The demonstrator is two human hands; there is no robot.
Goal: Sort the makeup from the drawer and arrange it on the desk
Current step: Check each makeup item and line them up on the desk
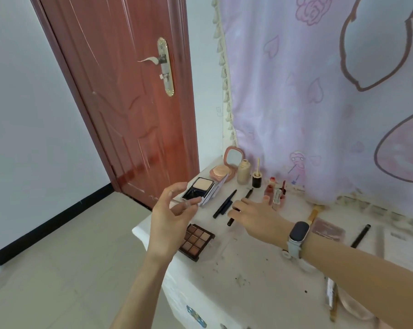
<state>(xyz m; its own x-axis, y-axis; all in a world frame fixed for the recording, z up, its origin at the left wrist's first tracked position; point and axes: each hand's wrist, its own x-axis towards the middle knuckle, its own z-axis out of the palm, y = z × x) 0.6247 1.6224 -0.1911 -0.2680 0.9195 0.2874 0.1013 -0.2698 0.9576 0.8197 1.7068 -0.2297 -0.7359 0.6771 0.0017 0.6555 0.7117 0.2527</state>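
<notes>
Makeup lies spread on the white desk. My left hand hovers above the desk's left edge with relaxed, spread fingers and holds nothing; it hangs over a brown eyeshadow palette and next to an opened black powder compact. My right hand reaches palm down with straight fingers over a black pen, its thumb against the pen and its fingertips near the lipsticks. A second black pencil lies parallel on the left.
At the back stand a pink mirror compact, a beige bottle and a black cap with a wand. A brush, a blush palette and another pencil lie right. The curtain hangs behind; a door stands left.
</notes>
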